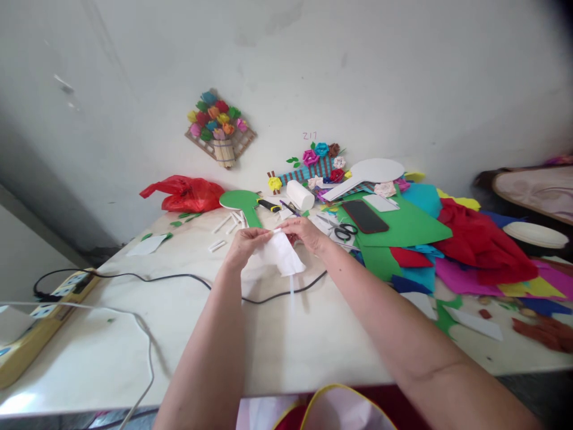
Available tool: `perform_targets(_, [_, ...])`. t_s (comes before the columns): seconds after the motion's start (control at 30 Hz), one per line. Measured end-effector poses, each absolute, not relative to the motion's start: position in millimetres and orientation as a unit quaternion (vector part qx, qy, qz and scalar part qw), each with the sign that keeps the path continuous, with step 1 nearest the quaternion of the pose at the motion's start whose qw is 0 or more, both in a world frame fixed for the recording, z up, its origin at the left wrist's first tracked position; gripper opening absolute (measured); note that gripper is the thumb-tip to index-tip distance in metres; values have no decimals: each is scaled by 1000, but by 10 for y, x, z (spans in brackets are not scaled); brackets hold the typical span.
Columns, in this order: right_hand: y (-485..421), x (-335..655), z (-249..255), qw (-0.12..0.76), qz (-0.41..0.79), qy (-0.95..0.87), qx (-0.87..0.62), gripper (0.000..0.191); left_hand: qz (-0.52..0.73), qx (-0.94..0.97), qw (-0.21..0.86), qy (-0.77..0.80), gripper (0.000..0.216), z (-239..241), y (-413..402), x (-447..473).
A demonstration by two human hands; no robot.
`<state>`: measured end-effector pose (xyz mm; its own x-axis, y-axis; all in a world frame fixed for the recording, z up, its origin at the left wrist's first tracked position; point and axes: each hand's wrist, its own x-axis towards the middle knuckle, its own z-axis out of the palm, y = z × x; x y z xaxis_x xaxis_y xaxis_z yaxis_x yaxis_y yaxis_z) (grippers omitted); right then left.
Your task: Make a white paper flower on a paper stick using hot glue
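Both my hands meet above the middle of the white table (134, 322). My left hand (245, 245) and my right hand (304, 232) pinch the top edge of a piece of white tissue paper (281, 255), fingers closed on it. The paper hangs down between them, with a thin strip trailing below. A black cable (179, 277) runs across the table just under my hands.
Scissors (344, 232) and a dark phone (364, 215) lie on green sheets (403, 226) to the right, among coloured paper and red cloth (483, 243). A tissue roll (299, 194), paper-flower crafts (321, 162), a red bag (188, 193) and a power strip (40, 316) are around.
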<state>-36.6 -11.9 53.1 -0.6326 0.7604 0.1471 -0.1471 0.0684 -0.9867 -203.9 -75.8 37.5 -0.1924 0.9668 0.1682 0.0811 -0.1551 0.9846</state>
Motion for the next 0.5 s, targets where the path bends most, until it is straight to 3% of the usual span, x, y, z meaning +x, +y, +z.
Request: perform_targets(0.5, [-106,-359,517,351,646,-639,-226,24,592,477,371,534,38,376,-748,-2013])
